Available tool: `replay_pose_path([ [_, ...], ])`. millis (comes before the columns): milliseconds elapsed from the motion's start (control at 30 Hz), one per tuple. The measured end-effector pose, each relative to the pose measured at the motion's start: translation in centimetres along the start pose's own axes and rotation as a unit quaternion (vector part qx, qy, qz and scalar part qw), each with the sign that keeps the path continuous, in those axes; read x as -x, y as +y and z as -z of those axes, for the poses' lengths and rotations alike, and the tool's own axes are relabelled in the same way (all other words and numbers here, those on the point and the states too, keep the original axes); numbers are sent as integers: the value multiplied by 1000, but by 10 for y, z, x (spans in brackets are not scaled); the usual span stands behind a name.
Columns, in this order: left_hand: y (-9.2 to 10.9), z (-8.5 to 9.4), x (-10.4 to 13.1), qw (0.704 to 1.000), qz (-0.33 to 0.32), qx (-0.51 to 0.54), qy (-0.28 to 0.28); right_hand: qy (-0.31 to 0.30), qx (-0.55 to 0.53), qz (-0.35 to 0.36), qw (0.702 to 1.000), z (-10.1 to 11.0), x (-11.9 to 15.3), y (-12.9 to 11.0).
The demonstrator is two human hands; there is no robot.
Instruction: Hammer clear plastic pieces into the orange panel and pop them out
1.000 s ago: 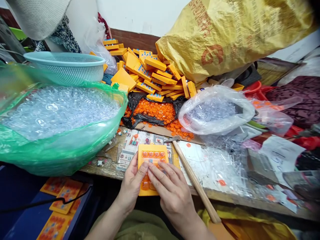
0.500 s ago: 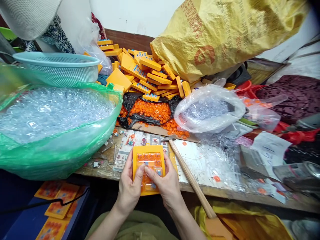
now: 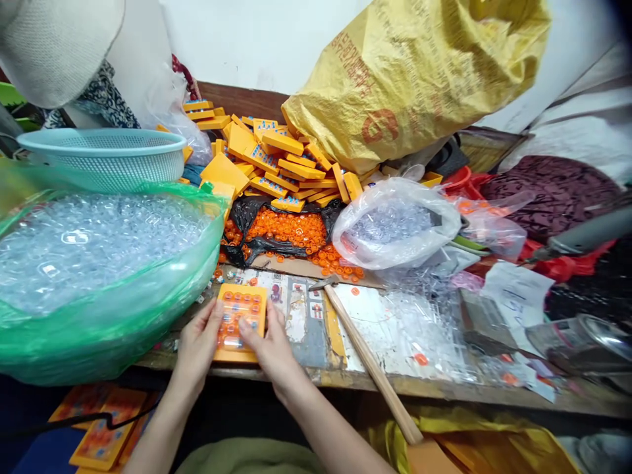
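The green bag (image 3: 143, 316) holds a heap of clear pieces (image 3: 99, 243); the black bag (image 3: 243, 214), orange caps (image 3: 286, 227), with more lying beside it; the white bag (image 3: 395, 257), more clear pieces. The yellow case (image 3: 236, 317) sits between the hands at the desk's (image 3: 336, 380) near edge, left hand (image 3: 195, 345) gripping one side, right hand (image 3: 276, 355) the other, thumb on its face.

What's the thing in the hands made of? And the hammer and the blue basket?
Yellow-orange panel: probably hard, smooth plastic, evenly coloured, with shiny, see-through orange pieces that look plastic too.

Hammer: the handle looks like bare wood, pale brown; the dull, dark head is probably metal.

Blue basket: likely moulded plastic, with one even colour and many small holes.
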State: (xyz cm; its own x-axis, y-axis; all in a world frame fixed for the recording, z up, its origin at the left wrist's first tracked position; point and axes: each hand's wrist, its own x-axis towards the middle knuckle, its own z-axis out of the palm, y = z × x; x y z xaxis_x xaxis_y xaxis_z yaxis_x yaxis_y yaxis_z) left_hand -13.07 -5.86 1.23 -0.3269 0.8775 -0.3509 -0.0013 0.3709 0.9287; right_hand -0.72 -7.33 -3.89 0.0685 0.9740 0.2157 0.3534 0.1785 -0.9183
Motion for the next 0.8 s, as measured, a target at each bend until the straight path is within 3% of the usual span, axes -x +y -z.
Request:
replay_pose_path([
  [67, 0, 11, -1, 985, -59, -164, 7, 21, 23, -7, 1000, 2, -9, 0],
  [167, -1, 11, 12, 914, -180, -364, 12, 43, 51, 9, 998, 29, -43, -8],
  [267, 4, -7, 17, 842, -308, -442, 29, 55, 75, 64, 994, 59, -93, -19],
  [400, 20, -44, -13, 793, -338, -506, -19, 12, 126, 152, 980, 68, -153, -26],
  [533, 35, -68, -50, 779, -300, -546, -70, 44, 221, 173, 959, 86, -211, -26],
  [700, 39, -73, -63, 802, -262, -529, -95, 159, 357, 73, 917, 160, -296, -22],
  [800, 37, -71, -67, 824, -244, -502, -101, 159, 418, -8, 894, 195, -327, -16],
])
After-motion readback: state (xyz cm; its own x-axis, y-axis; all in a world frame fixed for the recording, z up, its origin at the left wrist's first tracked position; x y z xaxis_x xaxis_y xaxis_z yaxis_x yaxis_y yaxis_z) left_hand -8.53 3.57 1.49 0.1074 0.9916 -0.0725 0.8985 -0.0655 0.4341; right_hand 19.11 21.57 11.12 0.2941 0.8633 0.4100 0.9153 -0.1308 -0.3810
